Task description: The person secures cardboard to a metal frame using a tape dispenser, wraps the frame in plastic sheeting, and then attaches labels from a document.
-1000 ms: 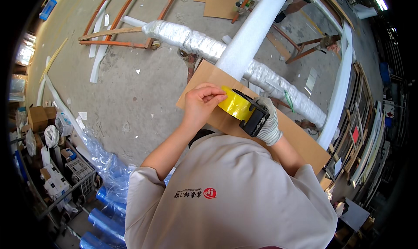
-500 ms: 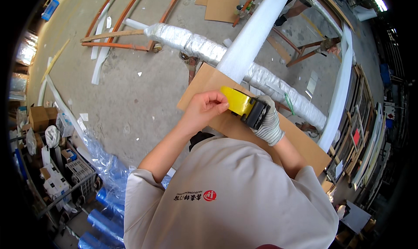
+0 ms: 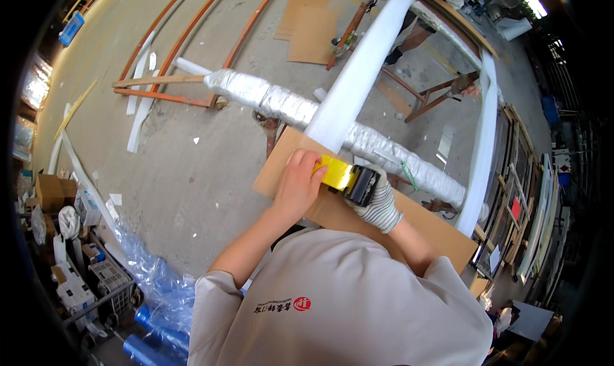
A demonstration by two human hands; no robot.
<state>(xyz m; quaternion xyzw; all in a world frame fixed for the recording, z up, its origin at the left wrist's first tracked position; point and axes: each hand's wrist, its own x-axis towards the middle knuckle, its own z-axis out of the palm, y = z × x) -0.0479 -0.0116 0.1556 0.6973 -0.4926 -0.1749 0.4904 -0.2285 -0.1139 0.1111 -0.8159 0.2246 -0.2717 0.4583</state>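
My right hand (image 3: 384,203), in a striped knit glove, grips a black tape dispenser (image 3: 363,186). A strip of yellow tape (image 3: 337,173) runs from the dispenser toward my left hand (image 3: 299,180). That hand is bare; its thumb and fingers are closed at the tape's free end, low over the cardboard. The long brown cardboard sheet (image 3: 438,235) lies slantwise in front of my body, under both hands. Just beyond the hands, a white foam-wrapped bar (image 3: 361,75) meets the cardboard's far edge. The fingertips of my right hand are partly hidden behind the dispenser.
A support wrapped in silvery film (image 3: 268,97) crosses beneath the foam-wrapped bar. Orange metal frames (image 3: 192,99) stand at the far left. Crumpled clear plastic (image 3: 153,260) and blue rolls (image 3: 150,347) lie at the lower left. Another person's leg (image 3: 409,43) shows beyond the bar.
Both hands and the tape have moved down and slightly left in the picture. My left hand has turned from a raised pinch to lie lower over the cardboard. The whole view has shifted a little.
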